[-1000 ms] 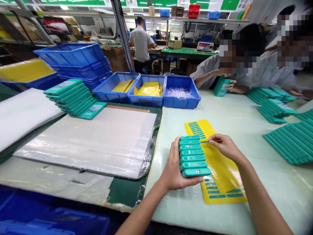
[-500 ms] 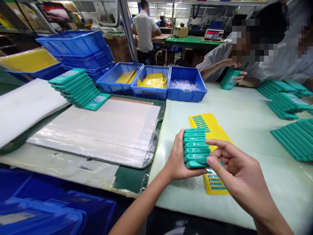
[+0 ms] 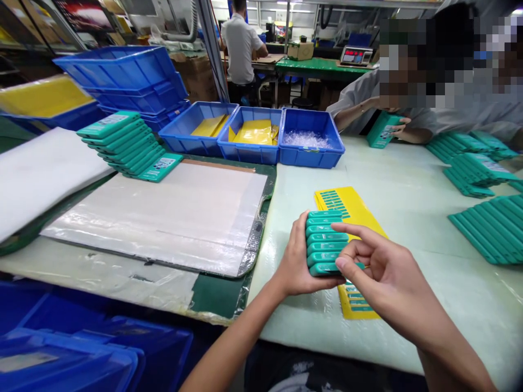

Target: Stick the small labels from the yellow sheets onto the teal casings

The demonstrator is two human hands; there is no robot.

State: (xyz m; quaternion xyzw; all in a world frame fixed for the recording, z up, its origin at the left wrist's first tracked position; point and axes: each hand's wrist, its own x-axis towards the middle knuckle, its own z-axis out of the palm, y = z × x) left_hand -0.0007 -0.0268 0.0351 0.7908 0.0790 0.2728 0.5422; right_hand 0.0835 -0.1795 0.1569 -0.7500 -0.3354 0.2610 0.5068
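My left hand (image 3: 291,261) is wrapped round the side and bottom of a stack of teal plastic cases (image 3: 326,238), held above the table with their rounded ends facing me. My right hand (image 3: 378,272) is at the right of the stack, thumb pressed near the end of the lowest case. A thin green sticker strip (image 3: 359,265) pokes out by its thumb and bent fingers. The right index finger stretches across to an upper case. Beneath both hands lies a yellow sticker sheet (image 3: 363,209) with rows of green strips; the hands and stack hide its middle.
Teal cases are stacked on a white board (image 3: 163,218) at the left and piled (image 3: 490,228) at the right. Blue bins (image 3: 312,155) hold yellow sheets and clear plastic bits. Across the table, a co-worker's hand (image 3: 400,128) holds a teal case.
The right thumb and strip have moved slightly left along the lowest case. The strip's dark tilted edge now looks closer to the case end. The left hand keeps its hold.
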